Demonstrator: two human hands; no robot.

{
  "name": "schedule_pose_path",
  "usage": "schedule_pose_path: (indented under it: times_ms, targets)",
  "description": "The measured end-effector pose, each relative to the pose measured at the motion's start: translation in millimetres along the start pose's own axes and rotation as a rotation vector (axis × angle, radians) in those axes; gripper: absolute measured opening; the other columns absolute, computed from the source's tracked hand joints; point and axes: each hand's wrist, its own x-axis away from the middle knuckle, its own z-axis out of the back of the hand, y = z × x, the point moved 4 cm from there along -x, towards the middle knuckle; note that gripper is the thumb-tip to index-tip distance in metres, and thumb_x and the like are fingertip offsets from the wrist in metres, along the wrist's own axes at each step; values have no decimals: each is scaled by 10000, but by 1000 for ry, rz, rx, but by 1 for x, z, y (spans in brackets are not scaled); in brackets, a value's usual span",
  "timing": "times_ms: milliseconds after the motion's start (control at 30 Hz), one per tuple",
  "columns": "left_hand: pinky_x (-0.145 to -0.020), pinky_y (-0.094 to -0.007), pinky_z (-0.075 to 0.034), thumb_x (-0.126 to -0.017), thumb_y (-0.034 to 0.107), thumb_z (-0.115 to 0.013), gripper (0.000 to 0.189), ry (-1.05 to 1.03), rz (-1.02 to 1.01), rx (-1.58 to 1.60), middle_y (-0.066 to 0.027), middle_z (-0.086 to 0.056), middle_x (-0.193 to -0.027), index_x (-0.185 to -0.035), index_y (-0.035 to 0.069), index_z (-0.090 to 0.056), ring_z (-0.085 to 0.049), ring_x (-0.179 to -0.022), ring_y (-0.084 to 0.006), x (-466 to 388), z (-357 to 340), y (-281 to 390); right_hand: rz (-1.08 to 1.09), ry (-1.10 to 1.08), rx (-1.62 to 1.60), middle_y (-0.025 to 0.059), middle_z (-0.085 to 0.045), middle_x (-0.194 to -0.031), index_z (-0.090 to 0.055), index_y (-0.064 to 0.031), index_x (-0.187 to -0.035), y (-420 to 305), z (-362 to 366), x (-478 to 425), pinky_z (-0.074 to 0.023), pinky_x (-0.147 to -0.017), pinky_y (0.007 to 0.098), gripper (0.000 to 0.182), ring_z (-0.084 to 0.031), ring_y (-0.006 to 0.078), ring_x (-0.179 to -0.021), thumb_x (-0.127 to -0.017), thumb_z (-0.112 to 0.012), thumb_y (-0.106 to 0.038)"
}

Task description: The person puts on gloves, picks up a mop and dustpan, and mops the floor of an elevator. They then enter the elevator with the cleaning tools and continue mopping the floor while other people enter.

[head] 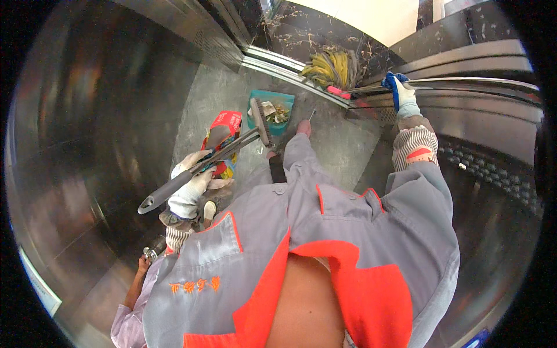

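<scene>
My left hand point(191, 187), in a white work glove, is closed around the grey handle of a broom point(261, 122). A second shaft runs alongside it. The broom's bristle head rests over a teal dustpan point(285, 126) holding leaves and paper scraps. A red, multicoloured printed package point(226, 122) is beside my left fingers; whether they also hold it is unclear. My right hand point(400, 93), in a blue-and-white glove, grips the pole of a mop point(333, 71) at upper right. The mop's yellow and grey strands lie by the door sill, below a pink collar.
I stand in a lift with dark reflective walls point(87, 130) and a grey floor point(335, 143). The metal door sill point(278, 69) crosses ahead, with dark marbled stone beyond. A button panel point(491, 174) is at right. Another person's arm point(135, 287) holds an unclear object behind my left side.
</scene>
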Motion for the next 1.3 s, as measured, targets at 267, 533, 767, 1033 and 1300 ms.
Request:
schedule_pose_path:
  times_ms: [267,533,767,1033,1300]
  targets:
    - [-757,-314,-521,-707,43,-685,344,-41,-48,165,-148,-670,-933,-1043,-1,-624,-656,-832,-218,17,-17,12,80,33,-72,50,-636,-736,-623,-18,-797,-1,25,79,-506,-680,288,139,-596,147,-695,-825,-671,-145]
    - [-775,-299,-499,-718,-15,-641,342,-4,-149,-30,-137,-660,-917,-1058,-13,-614,-629,-833,-191,27,-45,8,278,-86,-181,52,-599,-646,-580,-3,-675,10,82,150,-454,-576,284,201,-544,117,-592,-836,-630,-115]
    - [-775,-363,-507,-655,53,-701,370,10,-162,-2,-168,-653,-917,-1018,27,-635,-643,-855,-313,23,-25,9,64,162,-312,66,-564,-603,-467,-67,-565,11,135,222,-451,-570,290,274,-542,152,-583,-801,-600,-24]
    - [-789,-370,-504,-643,51,-704,386,-21,-149,-22,-163,-653,-919,-1022,32,-631,-639,-870,-318,20,-5,4,-363,475,-275,68,-635,-830,-577,-60,-889,96,197,198,-499,-642,321,165,-605,183,-749,-812,-648,-187]
    - [-797,-319,-503,-669,10,-693,364,-60,-39,169,-142,-661,-926,-1028,8,-634,-648,-854,-230,23,-26,19,-694,322,120,134,-658,-794,-546,-49,-1016,166,242,136,-521,-548,420,477,-638,268,-632,-801,-637,-465]
